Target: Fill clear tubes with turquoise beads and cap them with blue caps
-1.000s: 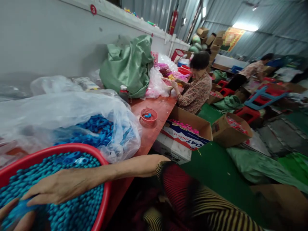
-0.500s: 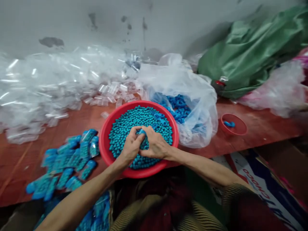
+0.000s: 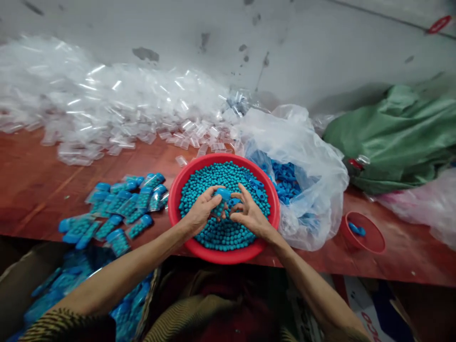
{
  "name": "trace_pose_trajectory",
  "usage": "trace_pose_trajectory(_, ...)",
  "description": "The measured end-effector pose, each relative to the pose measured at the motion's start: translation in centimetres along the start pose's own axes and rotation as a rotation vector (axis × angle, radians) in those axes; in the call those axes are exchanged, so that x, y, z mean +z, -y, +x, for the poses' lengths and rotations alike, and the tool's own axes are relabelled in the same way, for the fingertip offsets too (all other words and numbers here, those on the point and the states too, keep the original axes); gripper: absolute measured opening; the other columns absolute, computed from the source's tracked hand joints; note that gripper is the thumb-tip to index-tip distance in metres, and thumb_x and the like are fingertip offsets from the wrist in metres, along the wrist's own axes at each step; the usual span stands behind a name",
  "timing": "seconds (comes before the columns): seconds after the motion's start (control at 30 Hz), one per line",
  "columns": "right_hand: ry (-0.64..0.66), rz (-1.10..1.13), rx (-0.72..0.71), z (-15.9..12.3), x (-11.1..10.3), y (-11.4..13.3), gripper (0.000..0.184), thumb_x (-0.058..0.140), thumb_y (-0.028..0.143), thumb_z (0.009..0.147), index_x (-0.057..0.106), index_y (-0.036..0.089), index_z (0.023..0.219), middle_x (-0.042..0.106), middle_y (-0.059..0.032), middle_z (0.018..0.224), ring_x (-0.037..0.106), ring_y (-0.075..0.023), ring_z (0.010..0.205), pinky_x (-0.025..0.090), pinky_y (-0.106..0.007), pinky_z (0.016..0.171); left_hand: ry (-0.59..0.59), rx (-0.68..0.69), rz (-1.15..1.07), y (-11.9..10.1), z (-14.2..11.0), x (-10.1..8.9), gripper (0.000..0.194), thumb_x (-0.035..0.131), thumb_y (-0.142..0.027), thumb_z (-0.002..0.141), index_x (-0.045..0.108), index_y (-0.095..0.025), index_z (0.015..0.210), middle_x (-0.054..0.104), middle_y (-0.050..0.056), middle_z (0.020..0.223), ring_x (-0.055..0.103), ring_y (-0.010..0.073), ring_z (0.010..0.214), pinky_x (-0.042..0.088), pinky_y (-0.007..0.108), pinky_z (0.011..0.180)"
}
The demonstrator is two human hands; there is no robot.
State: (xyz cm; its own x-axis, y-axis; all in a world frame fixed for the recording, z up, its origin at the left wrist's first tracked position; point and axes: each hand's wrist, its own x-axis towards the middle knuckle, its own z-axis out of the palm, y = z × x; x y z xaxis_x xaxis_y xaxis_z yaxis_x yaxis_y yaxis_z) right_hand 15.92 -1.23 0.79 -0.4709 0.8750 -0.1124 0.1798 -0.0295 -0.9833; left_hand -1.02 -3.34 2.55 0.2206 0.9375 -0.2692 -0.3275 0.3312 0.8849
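Note:
A red basin full of small teal balls sits at the table's front edge. Over it, my left hand grips a small clear bottle with a blue cap. My right hand is just to the right of the bottle, fingers apart and curved, with nothing plainly held. Several blue plastic caps lie on the balls near the basin's right rim. To the left, filled bottles with blue caps are piled on the table.
Clear empty bottles heap along the wall. A white plastic bag of blue caps stands right of the basin, then a small red bowl. A green sack lies behind. Below left, a box holds more filled bottles.
My hands have drawn apart; the right fingers have come off the bottle and spread. The bottle's blue cap now shows. The view has swung, shifting the table's contents rightward in the picture.

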Motion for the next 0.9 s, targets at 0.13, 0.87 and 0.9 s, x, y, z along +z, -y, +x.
trace_pose_trajectory(0.13, -0.147, 0.051, 0.017, -0.1, -0.6, -1.0, 0.066, 0.058, 0.037, 0.077, 0.032, 0.023, 0.136, 0.056, -0.0087, 0.109, 0.057, -0.0096, 0.063, 0.051, -0.026, 0.054, -0.177, 0.19, 0.14, -1.9, -1.3, -2.5, 0.04, 0.064, -0.038, 0.073, 0.052, -0.019, 0.107, 0.06, -0.001, 0.073, 0.057, 0.0116, 0.061, 0.043, 0.023, 0.058)
trace_pose_trajectory(0.87, 0.508, -1.533, -0.5, 12.3, 16.7, 6.1, 0.06, 0.054, 0.021, 0.083, 0.036, -0.002, 0.135, 0.066, -0.0259, 0.099, 0.063, -0.0333, 0.094, 0.043, -0.05, 0.084, -0.589, 0.012, 1.523, -5.6, 2.5, -23.4, 0.057, 0.043, -0.04, 0.088, 0.036, -0.018, 0.14, 0.045, 0.016, 0.139, 0.037, 0.0289, 0.129, 0.028, 0.045, 0.104)
trace_pose_trajectory(0.9, 0.559, -1.556, -0.469, 12.7, 17.5, 5.5, 0.056, 0.051, 0.016, 0.083, 0.038, -0.005, 0.133, 0.067, -0.0267, 0.093, 0.065, -0.034, 0.089, 0.044, -0.052, 0.082, -0.546, -0.012, 1.523, -5.5, 3.2, -23.6, 0.057, 0.046, -0.044, 0.086, 0.039, -0.021, 0.139, 0.047, 0.014, 0.138, 0.038, 0.0302, 0.128, 0.028, 0.048, 0.104)
